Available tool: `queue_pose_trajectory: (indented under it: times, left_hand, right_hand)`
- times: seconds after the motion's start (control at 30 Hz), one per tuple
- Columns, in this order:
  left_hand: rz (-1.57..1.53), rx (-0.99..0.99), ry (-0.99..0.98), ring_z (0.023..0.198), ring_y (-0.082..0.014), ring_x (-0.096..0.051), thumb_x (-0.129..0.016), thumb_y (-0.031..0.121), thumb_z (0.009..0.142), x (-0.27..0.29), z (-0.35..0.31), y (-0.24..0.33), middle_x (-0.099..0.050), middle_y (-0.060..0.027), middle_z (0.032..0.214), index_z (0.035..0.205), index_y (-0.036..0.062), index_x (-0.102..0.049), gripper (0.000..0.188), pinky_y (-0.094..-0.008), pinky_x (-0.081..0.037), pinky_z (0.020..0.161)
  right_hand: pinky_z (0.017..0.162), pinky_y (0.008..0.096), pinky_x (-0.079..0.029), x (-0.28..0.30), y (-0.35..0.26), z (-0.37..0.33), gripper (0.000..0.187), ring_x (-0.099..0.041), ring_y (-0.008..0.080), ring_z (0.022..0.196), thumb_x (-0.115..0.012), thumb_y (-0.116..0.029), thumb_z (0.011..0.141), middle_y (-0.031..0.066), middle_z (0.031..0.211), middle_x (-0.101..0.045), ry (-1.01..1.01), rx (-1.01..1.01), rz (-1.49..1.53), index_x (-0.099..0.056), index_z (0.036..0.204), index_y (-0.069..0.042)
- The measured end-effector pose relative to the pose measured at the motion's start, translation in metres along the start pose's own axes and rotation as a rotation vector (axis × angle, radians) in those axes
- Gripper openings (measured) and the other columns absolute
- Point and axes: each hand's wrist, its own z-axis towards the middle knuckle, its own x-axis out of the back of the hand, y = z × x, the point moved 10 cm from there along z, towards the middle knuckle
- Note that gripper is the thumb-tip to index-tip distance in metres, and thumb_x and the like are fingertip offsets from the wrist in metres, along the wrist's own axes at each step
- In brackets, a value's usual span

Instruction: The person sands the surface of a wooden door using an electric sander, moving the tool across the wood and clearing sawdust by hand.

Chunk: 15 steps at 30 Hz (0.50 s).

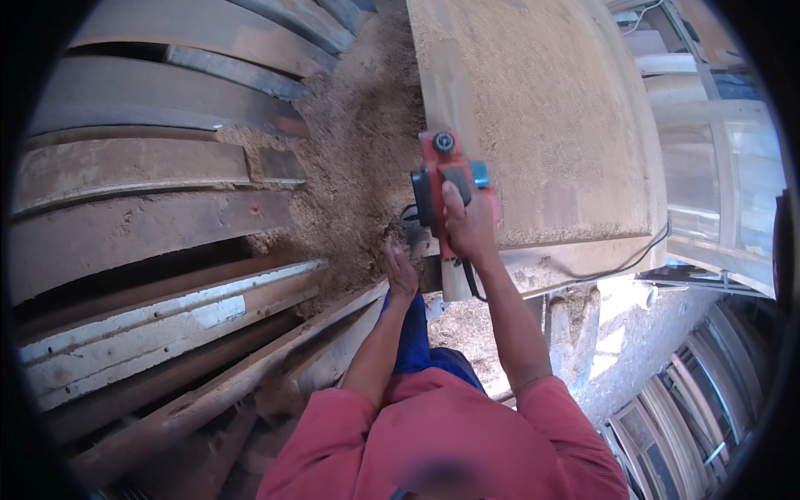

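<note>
Right hand (468,223): fingers wrapped tight around the black top handle of a red electric hand planer (446,187) with a black knob at its front. The planer sits on the narrow pale wooden board edge (442,92) that runs away ahead of the fingertips.

Left hand (400,267): fingers loosely curled, partly open, at the near end of the board just below and left of the planer; whether it grips anything I cannot tell.

Progress (judgement): planer stands near the board's near end, and most of the edge lies beyond the knuckles, so much of this pass looks to be left. Heavy tan sawdust pile (358,167) left of the fingers suggests a good deal of planing is done already.

A black power cord (617,267) trails to the right of the right wrist, across the broad sawdust-covered wooden panel (550,125).

Dark weathered planks (150,225) are stacked far left of the left hand.

Containers: none visible.
</note>
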Motion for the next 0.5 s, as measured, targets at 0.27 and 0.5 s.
queue_pose_trajectory:
  times: [0.27, 0.5]
  left_hand:
    - [0.031, 0.02, -0.053, 0.113, -0.0339, -0.067, -0.029, 0.032, 0.11, 0.002, -0.005, -0.01, -0.048, -0.028, 0.143, 0.153, -0.0045, -0.034, 0.056, -0.0431, -0.051, 0.1]
    - [0.059, 0.028, -0.085, 0.123, -0.0373, -0.062, -0.027, 0.035, 0.11, -0.005, -0.006, 0.002, -0.045, -0.0288, 0.15, 0.154, -0.0039, -0.034, 0.059, -0.0443, -0.045, 0.108]
  right_hand:
    - [0.085, 0.0486, -0.054, -0.021, -0.078, 0.14, 0.067, -0.071, 0.0461, 0.096, -0.054, -0.057, 0.098, 0.0323, 0.095, -0.071, 0.008, 0.071, 0.006, -0.072, 0.105, 0.008]
    - [0.062, 0.0342, -0.053, -0.009, -0.142, 0.269, 0.057, -0.065, 0.0179, 0.061, -0.057, -0.054, 0.098, 0.0073, 0.069, -0.067, 0.05, 0.141, -0.046, -0.071, 0.087, 0.0]
